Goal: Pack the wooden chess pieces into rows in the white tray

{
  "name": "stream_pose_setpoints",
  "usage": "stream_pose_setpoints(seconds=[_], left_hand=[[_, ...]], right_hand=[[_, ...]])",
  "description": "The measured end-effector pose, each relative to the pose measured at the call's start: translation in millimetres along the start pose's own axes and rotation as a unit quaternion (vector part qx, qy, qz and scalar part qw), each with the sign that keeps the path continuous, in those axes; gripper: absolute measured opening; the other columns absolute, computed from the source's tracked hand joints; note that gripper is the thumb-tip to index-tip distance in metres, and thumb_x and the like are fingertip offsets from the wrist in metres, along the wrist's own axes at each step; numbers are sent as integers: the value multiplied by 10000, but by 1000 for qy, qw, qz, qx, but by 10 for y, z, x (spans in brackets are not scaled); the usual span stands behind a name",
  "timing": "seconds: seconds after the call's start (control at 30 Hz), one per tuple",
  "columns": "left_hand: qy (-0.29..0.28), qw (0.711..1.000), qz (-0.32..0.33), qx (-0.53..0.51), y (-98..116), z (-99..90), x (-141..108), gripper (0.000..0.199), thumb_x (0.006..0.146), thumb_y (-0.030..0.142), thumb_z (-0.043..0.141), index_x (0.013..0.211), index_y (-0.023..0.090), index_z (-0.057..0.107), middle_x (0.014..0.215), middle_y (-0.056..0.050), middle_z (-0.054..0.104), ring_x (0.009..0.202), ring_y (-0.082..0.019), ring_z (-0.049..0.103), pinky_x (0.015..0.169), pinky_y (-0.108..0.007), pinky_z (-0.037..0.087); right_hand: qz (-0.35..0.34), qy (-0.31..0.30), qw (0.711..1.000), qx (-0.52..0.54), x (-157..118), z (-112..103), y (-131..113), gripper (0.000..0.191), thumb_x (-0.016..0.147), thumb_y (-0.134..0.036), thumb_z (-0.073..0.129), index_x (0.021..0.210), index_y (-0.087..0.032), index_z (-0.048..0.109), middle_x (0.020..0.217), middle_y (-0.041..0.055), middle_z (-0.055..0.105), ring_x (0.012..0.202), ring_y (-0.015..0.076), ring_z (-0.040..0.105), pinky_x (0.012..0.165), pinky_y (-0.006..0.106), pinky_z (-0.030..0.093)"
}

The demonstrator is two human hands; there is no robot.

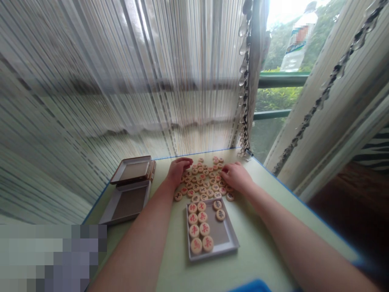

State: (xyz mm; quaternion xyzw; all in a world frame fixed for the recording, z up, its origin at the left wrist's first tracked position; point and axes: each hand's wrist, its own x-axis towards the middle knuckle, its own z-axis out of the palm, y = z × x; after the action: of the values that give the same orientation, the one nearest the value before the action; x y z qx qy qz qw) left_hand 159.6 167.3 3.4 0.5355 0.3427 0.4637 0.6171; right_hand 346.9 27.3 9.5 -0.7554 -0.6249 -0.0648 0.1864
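Many loose round xiangqi pieces [200, 182] with red or black characters are spread across the table between my hands. At the left edge of the spread is my left hand [178, 171], its fingers stretched inward over the pieces and holding nothing visible. My right hand [236, 176] is at the right edge, fingers curled down and together against the pieces; its fingertips are partly hidden. Nearer to me lies a shallow grey tray [225, 231]. Two columns of red-character pieces [199, 227] fill its left side, and two black-character pieces [219, 210] sit at its upper right.
On the left of the green table [170, 259] lie a shallow grey box part [127, 205] and a brown-edged case [133, 170]. A string curtain [121, 81] hangs behind the table. A plastic bottle [299, 40] stands at the window. Something blue [252, 286] shows at the bottom edge.
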Motion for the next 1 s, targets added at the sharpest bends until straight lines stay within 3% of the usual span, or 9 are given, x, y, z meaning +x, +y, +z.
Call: stream_pose_setpoints(seconds=[0.1,0.17,0.37,0.5,0.6,0.73,0.8,0.87,1.0], left_hand=[[-1,1000,1,2,0,0,1,113,551,155,606,632,143,684,734,-73,688,760,-174,621,767,-311,467],[0,1000,1,3,1,2,-1,115,552,152,600,629,143,685,731,-73,689,760,-176,620,761,-309,468],[0,1000,-2,-1,5,12,-9,114,560,128,599,641,134,679,711,-68,686,741,-169,620,761,-300,470],[13,995,-34,-94,78,-4,-34,115,585,60,540,613,109,641,667,-69,670,684,-151,620,754,-292,476],[37,976,-65,-205,155,-26,-73,154,676,98,470,644,102,620,673,-99,664,704,-172,630,750,-318,487],[69,954,-66,-285,200,-28,-111,293,822,236,367,749,88,610,733,-147,658,777,-203,636,747,-342,493],[79,947,-71,-304,195,-25,-115,338,851,275,334,759,87,600,732,-155,651,783,-208,636,736,-342,496],[83,938,-68,-329,186,-32,-115,348,857,281,319,746,95,592,725,-153,647,790,-211,636,731,-345,501],[113,925,-42,-359,177,-77,-128,292,833,209,329,702,129,577,713,-115,642,814,-194,635,761,-347,503]], right_hand=[[-23,-5,999,27,-1,22,-24,285,810,-315,472,989,-221,673,987,36,680,843,206,537,793,315,383],[-27,-11,999,39,2,33,-34,283,813,-319,469,974,-235,685,996,25,681,853,202,540,798,316,383],[45,-22,994,97,42,90,14,257,771,-328,538,958,-222,679,894,33,695,853,209,555,799,327,390],[83,14,988,132,60,108,61,226,767,-302,549,909,-173,668,882,65,681,885,220,550,790,320,402],[95,43,976,192,28,31,22,241,783,-318,534,903,-148,655,870,80,672,817,191,577,746,299,425],[67,-13,956,287,-121,-197,-99,231,769,-239,527,953,-203,663,827,32,673,678,139,590,647,259,445],[51,-71,956,280,-238,-314,-147,211,748,-167,512,831,-212,701,756,22,676,661,139,591,645,257,445],[56,-64,962,258,-369,-397,-183,234,715,-123,509,790,-208,714,715,24,668,639,139,585,639,257,445],[16,-5,955,296,-609,-386,-247,308,679,-129,549,943,-197,693,789,38,636,607,120,554,612,251,454]])
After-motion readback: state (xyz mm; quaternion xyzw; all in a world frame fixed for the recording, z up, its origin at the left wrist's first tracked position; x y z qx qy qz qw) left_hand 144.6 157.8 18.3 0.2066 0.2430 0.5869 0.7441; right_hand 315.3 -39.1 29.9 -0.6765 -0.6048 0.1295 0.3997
